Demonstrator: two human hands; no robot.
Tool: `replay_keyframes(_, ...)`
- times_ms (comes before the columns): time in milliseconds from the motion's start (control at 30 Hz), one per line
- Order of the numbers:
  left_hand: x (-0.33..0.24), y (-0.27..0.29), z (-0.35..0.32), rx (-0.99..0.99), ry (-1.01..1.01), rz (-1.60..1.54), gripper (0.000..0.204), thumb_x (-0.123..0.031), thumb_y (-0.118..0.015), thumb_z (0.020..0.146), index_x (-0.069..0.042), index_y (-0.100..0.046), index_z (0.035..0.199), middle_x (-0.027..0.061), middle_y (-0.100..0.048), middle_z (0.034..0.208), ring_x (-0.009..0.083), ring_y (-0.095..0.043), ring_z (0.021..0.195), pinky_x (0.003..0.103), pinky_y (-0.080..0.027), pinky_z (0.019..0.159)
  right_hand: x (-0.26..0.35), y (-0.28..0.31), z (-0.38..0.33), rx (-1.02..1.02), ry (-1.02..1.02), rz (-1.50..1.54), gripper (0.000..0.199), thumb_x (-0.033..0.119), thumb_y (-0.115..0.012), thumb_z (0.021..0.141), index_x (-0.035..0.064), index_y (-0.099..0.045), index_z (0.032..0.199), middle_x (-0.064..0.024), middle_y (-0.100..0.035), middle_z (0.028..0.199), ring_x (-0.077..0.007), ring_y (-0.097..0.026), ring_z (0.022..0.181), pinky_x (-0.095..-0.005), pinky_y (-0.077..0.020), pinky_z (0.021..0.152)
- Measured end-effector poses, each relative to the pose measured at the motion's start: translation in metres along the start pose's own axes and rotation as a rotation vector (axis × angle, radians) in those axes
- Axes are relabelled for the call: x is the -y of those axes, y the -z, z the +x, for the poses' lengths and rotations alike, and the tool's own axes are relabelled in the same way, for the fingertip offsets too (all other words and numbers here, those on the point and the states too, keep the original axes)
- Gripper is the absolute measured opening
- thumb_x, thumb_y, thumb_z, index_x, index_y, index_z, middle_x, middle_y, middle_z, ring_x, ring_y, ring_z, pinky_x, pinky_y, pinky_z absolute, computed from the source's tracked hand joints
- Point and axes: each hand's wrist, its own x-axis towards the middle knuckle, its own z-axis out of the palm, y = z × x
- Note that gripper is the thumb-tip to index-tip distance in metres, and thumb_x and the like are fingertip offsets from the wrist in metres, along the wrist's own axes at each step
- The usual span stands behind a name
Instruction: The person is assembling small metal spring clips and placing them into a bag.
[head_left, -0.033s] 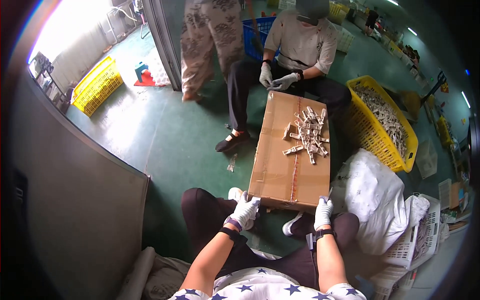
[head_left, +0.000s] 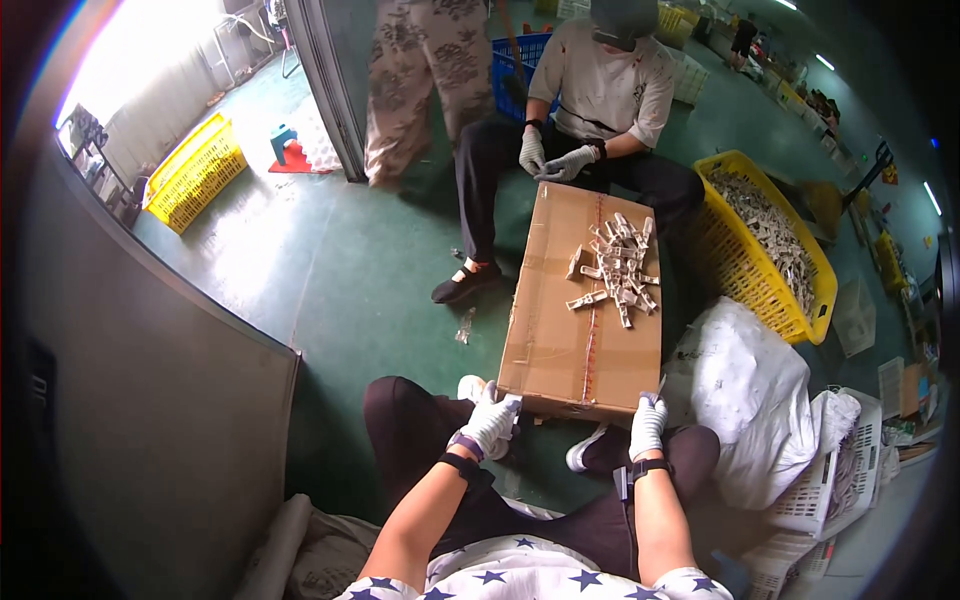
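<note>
Where the wearer's forearms reach up from the lower edge, the gloved left hand [head_left: 488, 420] lies at the near left corner of a cardboard box [head_left: 545, 290], the gloved right hand [head_left: 648, 425] at its near right corner. Both hands have bent fingers at the box's edge; whether they pinch the cardboard or something small cannot be told. The box lies directly beyond the hands, its taped seam [head_left: 592, 350] running away from the wearer. On its top, right of centre and well apart from both hands, rests a heap of pale clips [head_left: 620, 265]. To the right of the right hand are a white sack [head_left: 750, 390] and a white crate [head_left: 798, 503]. Farther right, a yellow basket [head_left: 735, 250] holds many small pale pieces. Beyond the box sits a co-worker [head_left: 600, 85], whose gloved hands [head_left: 570, 163] lie close together near its far left corner. Behind are a blue basket [head_left: 508, 85] and a standing person in patterned trousers [head_left: 415, 90]; a second yellow basket [head_left: 195, 170] lies at far left.
</note>
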Motion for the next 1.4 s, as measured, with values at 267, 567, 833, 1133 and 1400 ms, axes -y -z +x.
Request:
replay_keyframes(267, 0.015, 0.014, 0.036, -0.112, -0.099, 0.433, 0.069, -0.026, -0.068, 0.085, 0.000, -0.036, 0.140, 0.0163, -0.062, 0.104, 0.0255, -0.063, 0.086, 0.036, -0.052, 0.067, -0.012, -0.007, 0.004, 0.010, 0.064, -0.034, 0.014, 0.015, -0.058, 0.089, 0.0012, -0.058, 0.092, -0.0072, -0.057, 0.086, -0.0194, -0.049, 0.078, -0.0332, -0.0439, 0.077)
replay_keyframes(567, -0.001, 0.018, 0.015, -0.158, -0.097, 0.157, 0.069, -0.017, -0.067, 0.084, 0.001, -0.036, 0.142, 0.0113, -0.061, 0.093, 0.0192, -0.062, 0.076, 0.032, -0.051, 0.060, -0.023, -0.007, 0.007, 0.011, 0.110, -0.101, 0.015, 0.014, -0.059, 0.087, 0.0005, -0.058, 0.094, -0.0094, -0.056, 0.091, -0.0207, -0.052, 0.083, -0.0344, -0.0441, 0.078)
replay_keyframes(833, -0.018, 0.009, 0.005, -0.101, -0.040, 0.147, 0.048, -0.013, -0.062, 0.088, -0.005, -0.045, 0.132, 0.0080, -0.060, 0.090, 0.0159, -0.058, 0.069, 0.030, -0.047, 0.054, -0.029, -0.005, 0.010, 0.005, 0.087, -0.079, 0.025, 0.021, -0.060, 0.088, -0.0023, -0.057, 0.097, -0.0165, -0.057, 0.100, -0.0275, -0.052, 0.088, -0.0363, -0.0434, 0.082)
replay_keyframes(1133, -0.013, 0.002, 0.005, 0.023, -0.075, 0.005, 0.035, -0.012, -0.059, 0.089, -0.007, -0.047, 0.121, 0.0060, -0.057, 0.082, 0.0148, -0.054, 0.061, 0.030, -0.047, 0.051, -0.046, -0.004, 0.019, -0.102, 0.179, -0.158, 0.010, 0.015, -0.059, 0.091, 0.0061, -0.060, 0.092, -0.0024, -0.058, 0.083, -0.0140, -0.048, 0.078, -0.0311, -0.0439, 0.072)
replay_keyframes(1400, 0.010, 0.013, 0.022, 0.063, -0.005, -0.139, 0.025, -0.012, -0.059, 0.089, -0.008, -0.053, 0.114, 0.0085, -0.060, 0.086, 0.0174, -0.057, 0.059, 0.032, -0.048, 0.047, -0.032, 0.000, 0.008, -0.077, 0.150, -0.122, 0.008, 0.015, -0.059, 0.091, 0.0075, -0.059, 0.092, -0.0019, -0.058, 0.083, -0.0143, -0.048, 0.078, -0.0305, -0.0436, 0.072)
